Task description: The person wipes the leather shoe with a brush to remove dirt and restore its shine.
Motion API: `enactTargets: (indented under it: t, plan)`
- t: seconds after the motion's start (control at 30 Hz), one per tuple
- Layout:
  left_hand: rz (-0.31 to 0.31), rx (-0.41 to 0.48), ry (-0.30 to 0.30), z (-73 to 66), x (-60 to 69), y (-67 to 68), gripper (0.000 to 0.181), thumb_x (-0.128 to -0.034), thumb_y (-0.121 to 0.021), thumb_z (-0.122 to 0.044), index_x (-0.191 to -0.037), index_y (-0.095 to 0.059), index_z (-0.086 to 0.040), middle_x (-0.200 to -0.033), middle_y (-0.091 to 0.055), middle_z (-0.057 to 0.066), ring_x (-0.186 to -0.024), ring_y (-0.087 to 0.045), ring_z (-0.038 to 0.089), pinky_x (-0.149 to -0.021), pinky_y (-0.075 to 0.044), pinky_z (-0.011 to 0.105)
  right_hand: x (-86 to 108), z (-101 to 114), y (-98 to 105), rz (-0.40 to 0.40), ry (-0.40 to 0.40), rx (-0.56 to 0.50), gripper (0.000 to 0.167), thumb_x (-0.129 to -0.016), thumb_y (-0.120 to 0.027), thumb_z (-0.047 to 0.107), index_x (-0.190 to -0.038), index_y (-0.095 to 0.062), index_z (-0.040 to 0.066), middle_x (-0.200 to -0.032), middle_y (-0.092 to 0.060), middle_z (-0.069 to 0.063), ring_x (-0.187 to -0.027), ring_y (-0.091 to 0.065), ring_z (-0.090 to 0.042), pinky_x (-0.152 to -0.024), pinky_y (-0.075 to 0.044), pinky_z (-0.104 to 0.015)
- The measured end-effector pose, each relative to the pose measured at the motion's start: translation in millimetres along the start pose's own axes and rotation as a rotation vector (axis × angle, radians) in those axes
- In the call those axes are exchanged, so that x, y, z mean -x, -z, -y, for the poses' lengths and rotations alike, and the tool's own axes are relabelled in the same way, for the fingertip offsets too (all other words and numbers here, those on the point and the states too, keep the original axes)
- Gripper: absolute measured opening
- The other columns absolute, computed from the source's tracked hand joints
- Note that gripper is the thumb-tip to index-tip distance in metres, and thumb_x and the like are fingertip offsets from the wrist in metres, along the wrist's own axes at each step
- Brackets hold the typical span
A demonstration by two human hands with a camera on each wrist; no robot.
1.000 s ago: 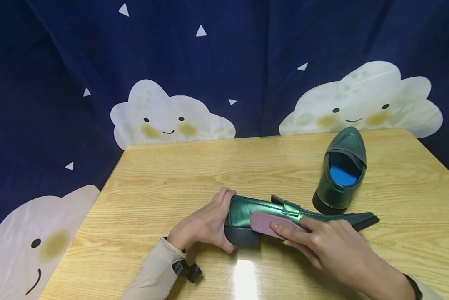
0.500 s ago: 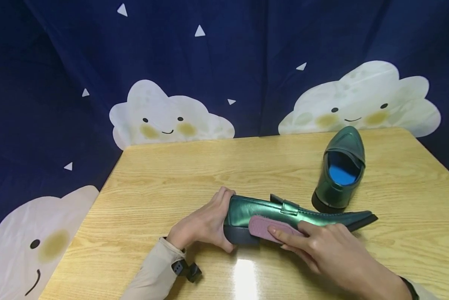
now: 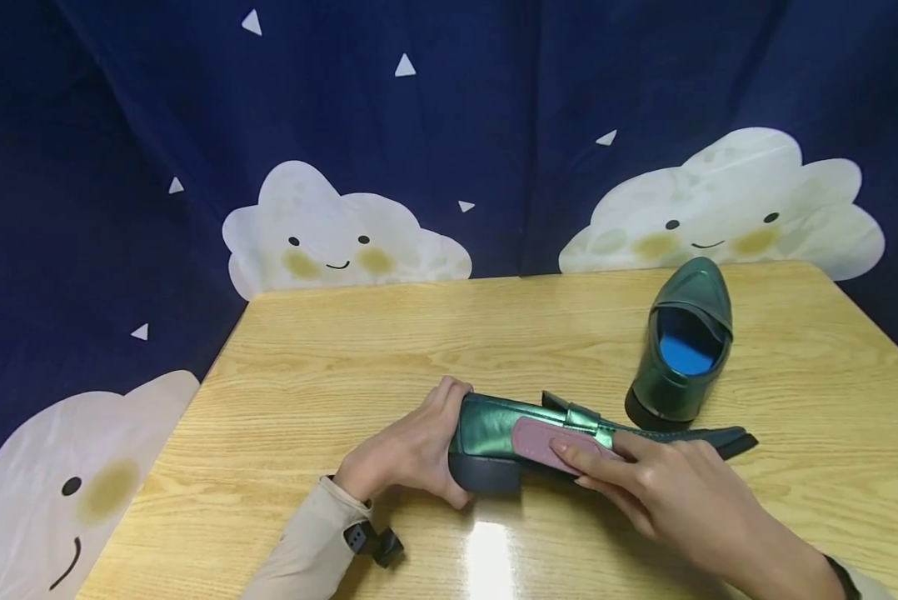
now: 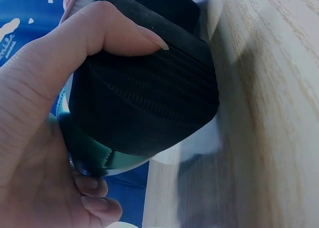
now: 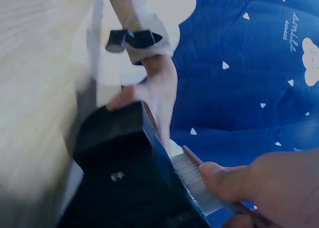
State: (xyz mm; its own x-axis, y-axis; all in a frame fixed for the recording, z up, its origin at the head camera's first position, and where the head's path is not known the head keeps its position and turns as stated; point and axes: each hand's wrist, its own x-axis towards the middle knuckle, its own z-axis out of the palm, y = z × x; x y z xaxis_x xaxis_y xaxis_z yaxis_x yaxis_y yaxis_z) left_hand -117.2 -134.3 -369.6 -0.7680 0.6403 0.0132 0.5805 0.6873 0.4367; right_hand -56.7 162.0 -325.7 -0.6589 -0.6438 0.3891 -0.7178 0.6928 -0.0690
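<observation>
L hand at heel end of near shoe, over tbl; toe pts R. Brush in R hand, against near shoe's closer side, R of heel. 2nd shoe on tbl, bhd near shoe's front half, toe twd backdrop, which hangs bhd tbl.

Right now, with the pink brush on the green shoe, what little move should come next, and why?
I'd probably slide the pink brush a little toward the toe. Its bristles touch the side of the green shoe, the right hand pinches it, and the left hand grips the heel.
</observation>
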Motion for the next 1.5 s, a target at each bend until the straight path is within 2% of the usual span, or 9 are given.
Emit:
enactTargets:
  t: [0.17,0.4,0.63,0.87,1.03,1.2,1.33,1.43,1.5]
  plan:
    - [0.001,0.000,0.000,-0.2,-0.2,0.4,0.115,-0.0462,-0.091,-0.036,-0.137,-0.028,-0.002,-0.125,-0.035,0.007,-0.110,-0.044,0.017,-0.099,-0.042,0.028,0.8,1.7,-2.8,0.009,0.022,-0.016,0.032,-0.095,-0.056,0.043,-0.126,-0.064,0.038,-0.068,-0.041,0.016,-0.054,-0.027,0.004,-0.046,-0.024,-0.017]
    - [-0.005,0.009,-0.006,0.2,-0.6,-0.4,0.115,-0.0454,-0.091,-0.035,-0.136,-0.028,-0.002,-0.124,-0.034,0.006,-0.109,-0.044,0.016,-0.097,-0.042,0.027,0.7,-5.5,0.0,0.023,-0.051,0.025,0.050,-0.081,-0.076,0.031,-0.128,-0.062,0.040,-0.070,-0.041,0.013,-0.053,-0.027,0.001,-0.046,-0.026,-0.019]
    - [-0.003,0.018,-0.001,0.1,0.0,0.0,0.114,-0.0455,-0.091,-0.035,-0.136,-0.029,-0.002,-0.124,-0.034,0.006,-0.109,-0.045,0.016,-0.097,-0.042,0.028,-0.5,5.4,-4.4,0.018,0.018,-0.016,0.038,-0.091,-0.064,0.039,-0.129,-0.061,0.039,-0.071,-0.052,0.012,-0.054,-0.034,0.005,-0.045,-0.031,-0.019]
    - [-0.002,0.027,0.008,0.4,0.5,-0.6,0.114,-0.0461,-0.091,-0.035,-0.136,-0.028,-0.003,-0.124,-0.034,0.006,-0.108,-0.045,0.016,-0.096,-0.043,0.028,0.5,-6.0,-0.3,-0.012,-0.032,0.031,0.041,-0.098,-0.038,0.052,-0.126,-0.064,0.038,-0.068,-0.039,0.013,-0.052,-0.025,0.001,-0.045,-0.024,-0.019]
    - [0.001,0.019,-0.003,0.4,-0.2,-0.3,0.114,-0.0465,-0.091,-0.035,-0.136,-0.029,-0.002,-0.124,-0.034,0.006,-0.109,-0.044,0.016,-0.096,-0.043,0.028,1.4,1.0,-2.3,0.021,-0.019,0.002,0.034,-0.093,-0.060,0.042,-0.127,-0.063,0.039,-0.069,-0.046,0.013,-0.052,-0.029,0.003,-0.046,-0.028,-0.019]
    - [-0.006,0.007,-0.017,0.6,-0.5,-0.1,0.113,-0.0461,-0.090,-0.036,-0.135,-0.030,-0.002,-0.123,-0.035,0.006,-0.108,-0.043,0.016,-0.096,-0.043,0.027,1.7,6.9,-4.4,0.052,0.001,-0.019,0.038,-0.091,-0.065,0.038,-0.129,-0.061,0.039,-0.077,-0.059,0.008,-0.054,-0.038,0.005,-0.045,-0.033,-0.021]
    - [-0.007,0.013,-0.011,0.2,-0.3,-0.1,0.113,-0.0459,-0.090,-0.036,-0.135,-0.029,-0.002,-0.123,-0.035,0.006,-0.108,-0.044,0.016,-0.096,-0.043,0.027,1.8,-0.3,-2.4,0.016,-0.032,0.022,0.033,-0.097,-0.049,0.047,-0.126,-0.063,0.040,-0.070,-0.046,0.012,-0.052,-0.030,0.003,-0.045,-0.027,-0.019]
    - [-0.006,0.018,-0.002,-0.1,-0.4,0.2,0.113,-0.0460,-0.090,-0.035,-0.136,-0.029,-0.002,-0.123,-0.035,0.006,-0.108,-0.045,0.016,-0.096,-0.043,0.027,2.3,-6.5,-0.9,-0.006,-0.046,0.058,0.048,-0.098,-0.028,0.055,-0.125,-0.064,0.038,-0.068,-0.039,0.012,-0.051,-0.024,0.000,-0.045,-0.023,-0.019]
    - [-0.005,0.020,-0.002,-0.2,-0.6,0.3,0.114,-0.0462,-0.090,-0.035,-0.136,-0.029,-0.002,-0.123,-0.035,0.006,-0.108,-0.045,0.016,-0.096,-0.043,0.027,3.0,-8.1,-0.1,0.004,-0.055,0.062,0.052,-0.097,-0.025,0.056,-0.126,-0.063,0.038,-0.069,-0.040,0.013,-0.051,-0.025,0.000,-0.045,-0.024,-0.019]
